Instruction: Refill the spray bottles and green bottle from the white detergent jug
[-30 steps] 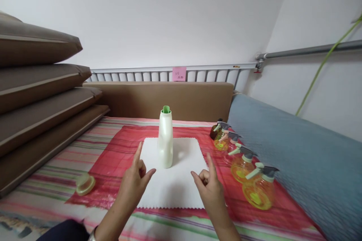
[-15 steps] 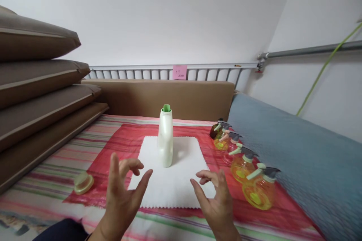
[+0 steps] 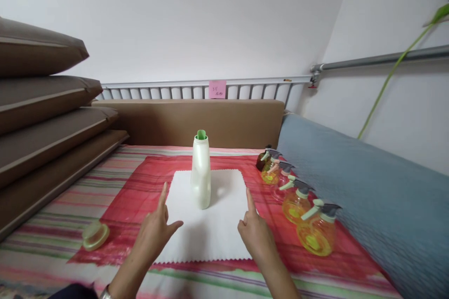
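Observation:
A white plastic bottle (image 3: 201, 173) stands upright on a white cloth with scalloped edges (image 3: 224, 238). Its neck is uncapped, with a green spout showing inside. My left hand (image 3: 156, 229) hovers at the cloth's left edge, index finger pointing forward and thumb spread to the side; it holds nothing. Over the cloth's right edge is my right hand (image 3: 255, 229), index finger stretched forward and the other fingers curled in, empty as well. Both hands are apart from the bottle. A pale translucent cap (image 3: 96, 235) lies left of my left hand.
Several spray bottles with yellow bases (image 3: 315, 234) line the right side of a red sheet (image 3: 129, 196). Stacked brown cushions (image 3: 45, 98) rise at the left. A brown padded board (image 3: 196, 121) closes off the back, and a blue padded surface (image 3: 351, 173) borders the right.
Both hands have turned from loosely curved fingers to pointing index fingers. The view has shifted slightly, so things appear a little further left. The bottle and cap stay in place.

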Available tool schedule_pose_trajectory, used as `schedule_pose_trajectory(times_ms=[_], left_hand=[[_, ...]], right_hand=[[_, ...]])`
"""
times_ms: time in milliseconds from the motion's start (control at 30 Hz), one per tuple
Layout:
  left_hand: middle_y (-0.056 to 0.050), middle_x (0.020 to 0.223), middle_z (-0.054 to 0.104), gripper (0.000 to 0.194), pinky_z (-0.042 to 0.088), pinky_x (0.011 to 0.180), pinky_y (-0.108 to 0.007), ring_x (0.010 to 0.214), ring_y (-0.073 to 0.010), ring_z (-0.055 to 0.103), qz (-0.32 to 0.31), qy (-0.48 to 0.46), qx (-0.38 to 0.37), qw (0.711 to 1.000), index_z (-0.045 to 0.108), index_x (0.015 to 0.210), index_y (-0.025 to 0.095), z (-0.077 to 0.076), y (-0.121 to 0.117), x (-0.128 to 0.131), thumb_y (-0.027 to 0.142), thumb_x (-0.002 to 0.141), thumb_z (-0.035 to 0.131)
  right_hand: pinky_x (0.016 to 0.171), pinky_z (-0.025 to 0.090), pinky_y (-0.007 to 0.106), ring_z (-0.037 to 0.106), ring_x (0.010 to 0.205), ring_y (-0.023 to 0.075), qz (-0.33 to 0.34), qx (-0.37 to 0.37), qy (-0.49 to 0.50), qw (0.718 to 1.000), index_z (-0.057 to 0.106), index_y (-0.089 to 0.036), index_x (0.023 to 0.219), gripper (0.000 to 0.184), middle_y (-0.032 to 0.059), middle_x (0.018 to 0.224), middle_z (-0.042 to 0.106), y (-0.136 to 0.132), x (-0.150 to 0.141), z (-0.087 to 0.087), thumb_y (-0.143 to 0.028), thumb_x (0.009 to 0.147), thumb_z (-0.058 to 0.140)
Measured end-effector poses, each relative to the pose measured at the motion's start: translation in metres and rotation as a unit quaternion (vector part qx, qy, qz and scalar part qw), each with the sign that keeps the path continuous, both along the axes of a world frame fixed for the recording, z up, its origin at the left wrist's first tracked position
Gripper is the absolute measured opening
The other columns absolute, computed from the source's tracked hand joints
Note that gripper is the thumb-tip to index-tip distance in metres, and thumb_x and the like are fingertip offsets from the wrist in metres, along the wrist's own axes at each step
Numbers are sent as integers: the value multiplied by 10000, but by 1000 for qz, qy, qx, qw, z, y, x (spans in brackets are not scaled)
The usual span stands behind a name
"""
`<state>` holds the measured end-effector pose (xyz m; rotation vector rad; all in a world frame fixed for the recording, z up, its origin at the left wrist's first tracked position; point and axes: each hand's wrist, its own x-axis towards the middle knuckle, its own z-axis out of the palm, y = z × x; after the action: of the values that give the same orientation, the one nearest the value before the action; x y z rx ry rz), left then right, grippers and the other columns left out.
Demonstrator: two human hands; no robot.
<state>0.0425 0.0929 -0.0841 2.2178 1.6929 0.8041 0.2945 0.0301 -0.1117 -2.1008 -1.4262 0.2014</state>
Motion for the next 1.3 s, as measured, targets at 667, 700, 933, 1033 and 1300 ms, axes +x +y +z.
schedule_pose_trajectory(times_ms=[667,700,933,1033,1300], left_hand=[[96,580,415,918,313,517,-255,499,-153,487,2,-21,-28,999,-3,1434,190,-3,-7,-4,369,738,568],[95,577,422,913,316,517,-257,500,-156,492,2,-21,-31,999,9,1435,189,-2,-7,-4,371,736,568],[80,576,462,792,333,536,-255,528,-169,511,-9,-24,-32,999,135,1427,195,-1,-7,-3,372,764,530],[78,582,466,782,334,537,-254,523,-165,507,-12,-28,-30,999,124,1429,190,-1,-8,-1,367,777,518],[59,626,513,780,365,564,-266,544,-167,530,-14,-31,-20,999,117,1431,185,-8,-5,0,382,782,504]], right_hand=[[483,230,251,492,484,161,21,-25,19,999,25,-169,1443,802,-83,475,450,-4,-6,-9,-47,750,409],[484,234,249,496,487,160,23,-25,21,999,38,-173,1444,791,-84,478,450,-4,-6,-9,-56,758,414],[511,275,245,525,567,162,60,-41,38,997,352,-169,1360,547,-58,557,499,-5,-6,-8,-267,832,462],[511,276,248,520,557,169,50,-43,52,996,258,-174,1401,604,-70,543,479,-6,-7,-8,-283,839,451],[509,281,252,516,543,174,50,-35,60,996,213,-177,1414,636,-75,542,453,-5,-8,-12,-292,835,450]])
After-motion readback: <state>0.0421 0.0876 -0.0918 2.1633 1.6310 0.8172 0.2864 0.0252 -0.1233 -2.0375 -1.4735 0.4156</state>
